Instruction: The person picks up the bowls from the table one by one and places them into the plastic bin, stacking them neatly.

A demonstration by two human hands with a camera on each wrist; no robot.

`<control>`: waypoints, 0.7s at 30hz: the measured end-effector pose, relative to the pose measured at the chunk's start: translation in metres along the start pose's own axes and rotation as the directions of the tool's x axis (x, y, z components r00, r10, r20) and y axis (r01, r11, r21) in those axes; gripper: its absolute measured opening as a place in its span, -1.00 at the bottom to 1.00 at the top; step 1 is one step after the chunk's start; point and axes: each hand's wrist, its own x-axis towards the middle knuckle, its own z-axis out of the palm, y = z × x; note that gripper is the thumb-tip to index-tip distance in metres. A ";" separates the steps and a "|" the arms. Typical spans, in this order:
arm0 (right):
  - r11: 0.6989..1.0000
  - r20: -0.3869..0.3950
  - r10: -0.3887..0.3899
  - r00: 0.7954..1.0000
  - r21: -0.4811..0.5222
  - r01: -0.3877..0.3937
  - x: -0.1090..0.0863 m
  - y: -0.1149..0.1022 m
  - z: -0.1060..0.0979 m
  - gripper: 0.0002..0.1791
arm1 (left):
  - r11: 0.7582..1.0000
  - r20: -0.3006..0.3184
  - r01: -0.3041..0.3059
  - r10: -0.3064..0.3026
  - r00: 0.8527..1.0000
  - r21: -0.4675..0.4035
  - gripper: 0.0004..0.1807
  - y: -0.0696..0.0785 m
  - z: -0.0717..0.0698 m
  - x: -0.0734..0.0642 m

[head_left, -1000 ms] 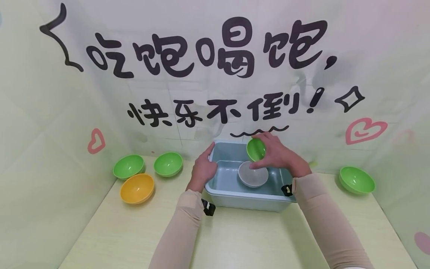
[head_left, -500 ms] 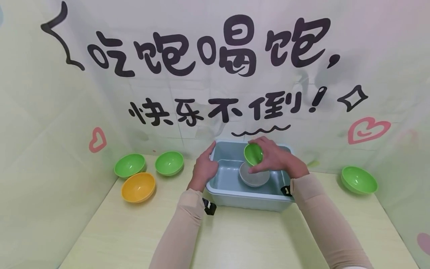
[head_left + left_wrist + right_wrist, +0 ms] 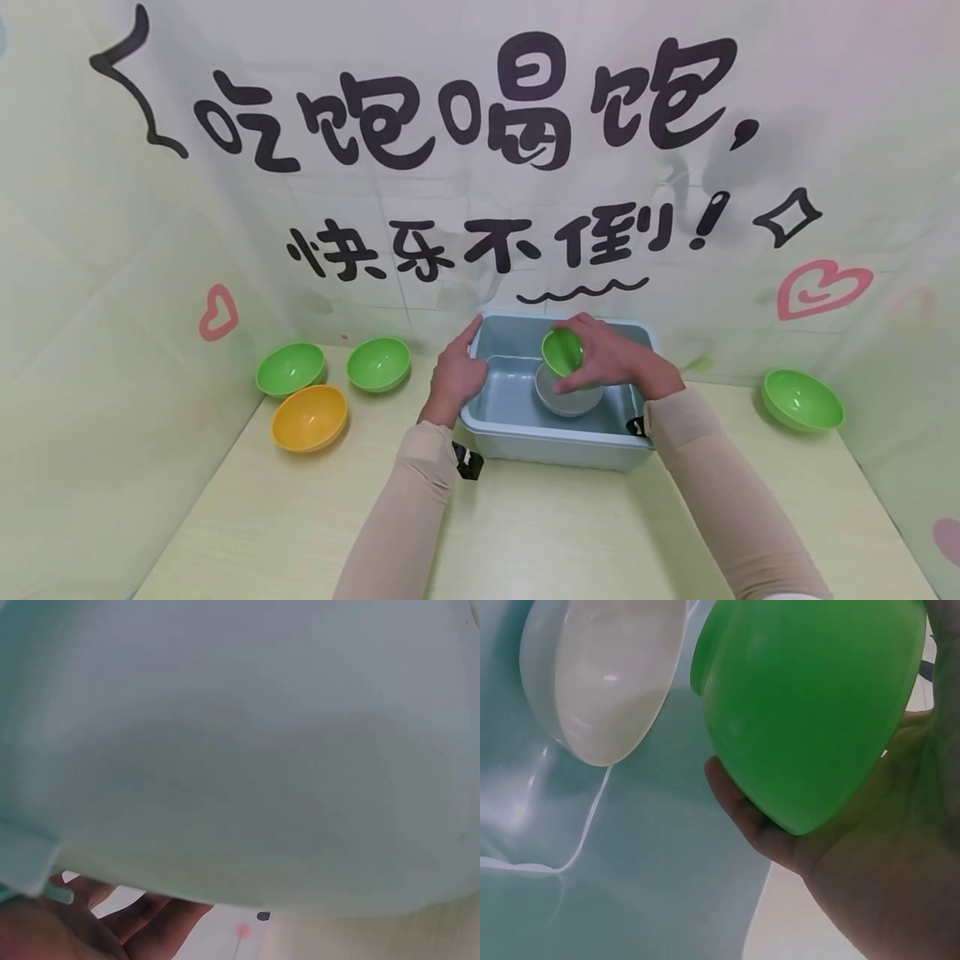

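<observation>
My left hand (image 3: pixel 456 377) grips the left rim of a light blue basin (image 3: pixel 555 454) in the head view. In the left wrist view the outer basin wall (image 3: pixel 247 750) fills most of the picture, with fingers (image 3: pixel 161 926) under its rim. My right hand (image 3: pixel 609 357) holds a small green bowl (image 3: pixel 562 351) tilted on its side, its mouth facing left, over the basin. Partly behind that hand, a whitish-grey bowl (image 3: pixel 564 402) lies inside the basin. The right wrist view shows the green bowl (image 3: pixel 810 712) apart from the whitish bowl (image 3: pixel 607 682).
On the left of the table (image 3: pixel 555 533) are two green bowls (image 3: pixel 290 369) (image 3: pixel 378 365) and a yellow-orange bowl (image 3: pixel 309 418). Another green bowl (image 3: pixel 802 401) stands at the far right. A printed cloth (image 3: pixel 450 200) hangs close behind the basin.
My right hand has lowered the green bowl and brought it slightly left, closer over the whitish bowl. The left hand keeps its grip on the basin rim.
</observation>
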 end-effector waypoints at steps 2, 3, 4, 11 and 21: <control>1.000 0.010 -0.003 1.000 -0.002 0.003 0.001 0.001 0.001 0.10 | 1.000 -0.004 -0.005 0.005 1.000 0.006 -0.11 0.000 0.000 0.000; 1.000 0.017 -0.002 1.000 -0.002 0.003 0.001 0.001 0.002 0.10 | 1.000 -0.006 -0.007 0.007 1.000 0.009 -0.11 0.000 -0.001 0.000; 1.000 0.026 0.000 1.000 -0.002 0.000 0.001 0.002 0.003 0.10 | 1.000 -0.007 -0.010 0.010 1.000 0.011 -0.11 0.000 -0.001 0.000; 0.997 0.122 0.035 0.992 0.059 -0.042 0.003 0.004 0.008 0.15 | 1.000 0.000 -0.023 0.023 1.000 -0.003 -0.07 -0.001 -0.003 -0.002; 0.999 0.123 0.053 0.991 -0.020 -0.051 0.002 0.005 0.012 0.14 | 1.000 0.007 -0.015 0.015 1.000 -0.014 -0.08 0.000 -0.002 -0.002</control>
